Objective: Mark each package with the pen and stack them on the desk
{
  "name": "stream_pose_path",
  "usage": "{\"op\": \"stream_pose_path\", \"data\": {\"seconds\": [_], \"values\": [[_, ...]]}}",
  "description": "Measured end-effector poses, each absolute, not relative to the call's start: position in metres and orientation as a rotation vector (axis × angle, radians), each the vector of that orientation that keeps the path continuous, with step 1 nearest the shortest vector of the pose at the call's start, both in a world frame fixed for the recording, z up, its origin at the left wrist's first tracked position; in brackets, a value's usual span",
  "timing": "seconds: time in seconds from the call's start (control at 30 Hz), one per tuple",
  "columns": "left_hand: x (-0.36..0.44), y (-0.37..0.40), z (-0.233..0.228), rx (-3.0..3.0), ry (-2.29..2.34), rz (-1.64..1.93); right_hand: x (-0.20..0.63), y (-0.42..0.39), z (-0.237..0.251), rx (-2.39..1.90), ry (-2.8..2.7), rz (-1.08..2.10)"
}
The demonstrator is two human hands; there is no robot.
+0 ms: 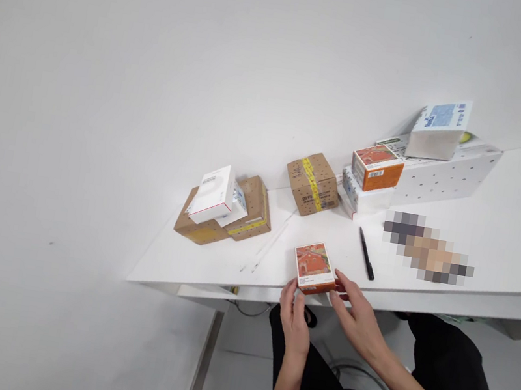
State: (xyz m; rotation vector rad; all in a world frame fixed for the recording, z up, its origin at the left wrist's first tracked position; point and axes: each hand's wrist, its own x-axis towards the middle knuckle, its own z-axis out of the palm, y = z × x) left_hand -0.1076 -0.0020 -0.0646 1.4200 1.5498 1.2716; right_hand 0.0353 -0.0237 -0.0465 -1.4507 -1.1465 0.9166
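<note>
A small orange-and-white box [315,262] with a picture printed on its top is at the front edge of the white table [209,266]. My left hand [294,322] has its fingers against the box's near left corner. At the right side of the same box, my right hand [362,320] grips with thumb and fingers, so the box sits between both hands. Whether its underside rests on the tabletop cannot be told. A black pen [366,254] lies to the right of the box.
Brown cardboard boxes [258,211] carry a white box [214,194] at the left. Another taped carton [312,183] stands by the wall. Further right are a second orange box [377,167], a long white box [446,175] and a white-and-blue pack [439,131]. A pixelated patch lies beside the pen.
</note>
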Motion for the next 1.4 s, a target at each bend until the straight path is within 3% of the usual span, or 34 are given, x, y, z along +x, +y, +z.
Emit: {"op": "stream_pose_path", "data": {"seconds": [0.33, 0.47, 0.67, 0.87, 1.07, 1.23, 1.4], "values": [[-0.083, -0.008, -0.031, 2.046, 1.458, 1.296, 0.024, -0.028, -0.068, -1.283, -1.065, 1.219], [-0.081, -0.003, -0.037, 2.145, 1.467, 1.339, 0.044, -0.026, -0.064, -1.437, -1.238, 0.980], [-0.085, 0.009, -0.043, 2.246, 1.440, 1.346, 0.101, 0.010, -0.037, -1.902, -1.494, 0.319], [-0.081, 0.016, -0.042, 2.252, 1.410, 1.337, 0.119, 0.053, -0.035, -2.243, -1.635, 0.394], [-0.078, 0.018, -0.042, 2.238, 1.407, 1.339, 0.133, 0.052, -0.046, -2.034, -1.504, 0.595], [-0.073, 0.020, -0.044, 2.247, 1.422, 1.348, 0.135, 0.031, -0.034, -1.281, -0.870, 1.125], [-0.068, 0.021, -0.044, 2.305, 1.462, 1.370, 0.113, 0.017, -0.004, -1.208, -0.922, 0.942]]}}
